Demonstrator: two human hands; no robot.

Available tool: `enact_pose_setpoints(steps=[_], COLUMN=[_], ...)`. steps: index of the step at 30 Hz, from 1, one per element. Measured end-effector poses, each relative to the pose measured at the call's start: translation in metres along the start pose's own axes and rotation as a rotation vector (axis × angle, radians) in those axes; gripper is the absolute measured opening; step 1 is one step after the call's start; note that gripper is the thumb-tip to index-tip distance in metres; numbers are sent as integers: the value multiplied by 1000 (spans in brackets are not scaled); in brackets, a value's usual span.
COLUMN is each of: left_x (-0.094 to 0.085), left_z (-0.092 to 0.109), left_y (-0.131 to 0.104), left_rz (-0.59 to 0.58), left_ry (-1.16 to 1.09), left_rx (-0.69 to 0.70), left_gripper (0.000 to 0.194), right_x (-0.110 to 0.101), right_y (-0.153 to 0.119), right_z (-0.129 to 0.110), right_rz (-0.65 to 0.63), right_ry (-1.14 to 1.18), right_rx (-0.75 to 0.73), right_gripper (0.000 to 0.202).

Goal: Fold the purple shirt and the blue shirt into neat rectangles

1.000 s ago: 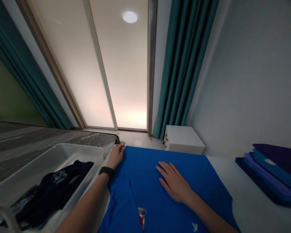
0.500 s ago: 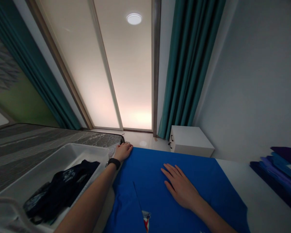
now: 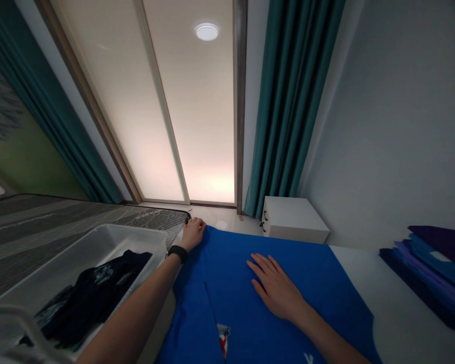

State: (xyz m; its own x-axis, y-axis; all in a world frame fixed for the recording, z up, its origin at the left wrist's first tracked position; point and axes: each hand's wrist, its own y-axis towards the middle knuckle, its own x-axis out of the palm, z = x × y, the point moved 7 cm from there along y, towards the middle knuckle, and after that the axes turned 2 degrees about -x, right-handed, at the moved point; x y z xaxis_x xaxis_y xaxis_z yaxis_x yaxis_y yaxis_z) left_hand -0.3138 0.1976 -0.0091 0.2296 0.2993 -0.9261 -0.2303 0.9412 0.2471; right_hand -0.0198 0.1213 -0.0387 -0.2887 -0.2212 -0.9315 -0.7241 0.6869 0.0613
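Note:
A blue shirt [image 3: 235,283] lies spread on a white table, with a small printed logo [image 3: 223,339] and a dark slit line near its front. At the shirt's far left corner, my left hand [image 3: 193,233] has its fingers curled closed over the fabric edge. My left wrist wears a black band [image 3: 178,253]. On the middle of the shirt, my right hand [image 3: 276,288] rests flat, palm down, fingers stretched and slightly apart.
To the left, a white plastic bin [image 3: 109,232] holds dark clothing [image 3: 98,293] beside a grey mattress [image 3: 60,222]. Folded clothes [image 3: 432,278] are stacked on the table's right side [image 3: 356,268]. A white cabinet [image 3: 296,217] stands beyond the table.
The shirt's far left corner is drawn up slightly at my left hand, with small creases there. My right hand stays flat on the fabric. The whole view has shifted a little.

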Motion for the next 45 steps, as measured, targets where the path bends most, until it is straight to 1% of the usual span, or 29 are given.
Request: enact_pose_setpoints(steps=[4, 6, 7, 9, 11, 13, 15, 16, 19, 24, 27, 30, 32, 37, 40, 42, 45], left_x=[-27, -41, -47, -54, -53, -43, -30, -24, -15, -16, -6, 6, 11, 11, 11, 11, 10], left_z=[33, 54, 65, 85, 98, 105, 106, 105, 99, 95, 97, 97, 96, 99, 99, 100, 101], left_y=[-21, -38, -48, -71, -93, -113, -126, -129, -125, -99, -91, -89, -90, -94, -94, -94, -93], left_rz=[45, 51, 55, 31, -12, -102, -203, -242, -313, -350, -404, -446, -442, -395, -401, -414, -417], left_ry=[-2, -8, -7, -10, -22, -54, -94, -116, -183, -306, -354, -402, -446, -457, -461, -463, -459], left_rx=[77, 133, 188, 276, 356, 449, 509, 519, 515, 436, 441, 443, 440, 533, 552, 560, 561], left_gripper=[19, 18, 18, 17, 15, 14, 15, 16, 18, 19, 15, 11, 9, 10, 13, 14, 14], right_x=[0, 0, -1, -2, -3, -3, -3, -3, -2, -2, -1, -2, -3, -3, -4, -6, -18], right_y=[0, 0, 0, 0, 0, 0, 0, 0, -1, -1, 0, -1, -1, -1, -1, -1, 0], right_z=[0, -1, -2, -3, -4, -4, -3, -3, -3, -2, -2, -2, -2, -2, -2, 0, 6], right_rz=[11, 12, 13, 17, 28, 38, 39, 37, 30, 26, 28, 29, 23, 10, 24, 37, 79], right_ry=[5, -9, -18, -32, -32, -30, -32, -33, -32, -31, -22, -20, -21, -16, 1, 52, 180], right_rx=[-5, -13, -18, -23, -24, -24, -24, -22, -18, -16, -24, -21, -17, -13, -26, -20, 22], right_gripper=[53, 53, 53, 53, 54, 55, 55, 55, 54, 54, 53, 53, 53, 53, 51, 51, 54])
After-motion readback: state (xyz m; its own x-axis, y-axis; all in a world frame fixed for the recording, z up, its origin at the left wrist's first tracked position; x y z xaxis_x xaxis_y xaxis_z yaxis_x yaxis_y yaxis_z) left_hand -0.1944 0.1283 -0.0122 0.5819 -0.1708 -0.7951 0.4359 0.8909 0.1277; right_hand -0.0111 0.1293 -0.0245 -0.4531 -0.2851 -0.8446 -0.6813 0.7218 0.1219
